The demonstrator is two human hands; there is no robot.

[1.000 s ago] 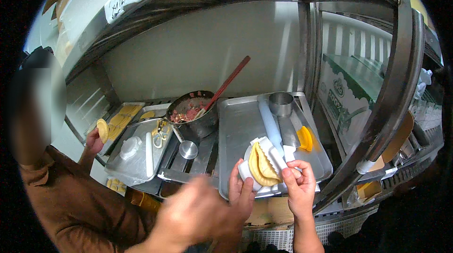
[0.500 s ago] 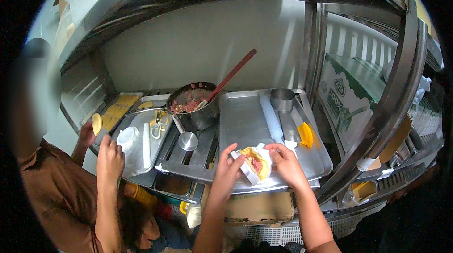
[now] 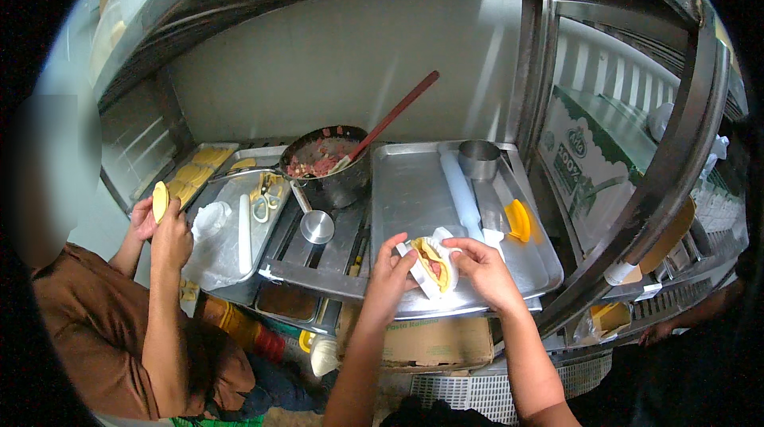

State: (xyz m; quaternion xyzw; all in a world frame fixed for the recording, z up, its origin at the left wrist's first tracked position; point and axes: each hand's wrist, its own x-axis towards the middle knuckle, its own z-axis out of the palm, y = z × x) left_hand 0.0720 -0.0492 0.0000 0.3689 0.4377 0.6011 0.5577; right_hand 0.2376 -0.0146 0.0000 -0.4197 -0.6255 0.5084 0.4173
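A white hinged dough press (image 3: 434, 265) lies over the front edge of a metal tray (image 3: 410, 188), with a yellow dough round and red filling in it. My left hand (image 3: 391, 267) grips the press from the left. My right hand (image 3: 481, 266) holds its right half, fingers curled over the rim. The press looks partly folded. A pot of red filling (image 3: 322, 164) with a red-handled spatula (image 3: 390, 120) stands behind, to the left.
On the tray are a white rolling pin (image 3: 463, 192), a metal cup (image 3: 478, 159) and a yellow cutter (image 3: 519, 220). A person in brown at the left holds a dough round (image 3: 161, 200). A second tray (image 3: 231, 228) holds scissors; dough rounds (image 3: 195, 172) lie behind.
My hands and the press have shifted toward the tray's front edge and the press has folded up around the filling. The person at left raised both hands with a dough round.
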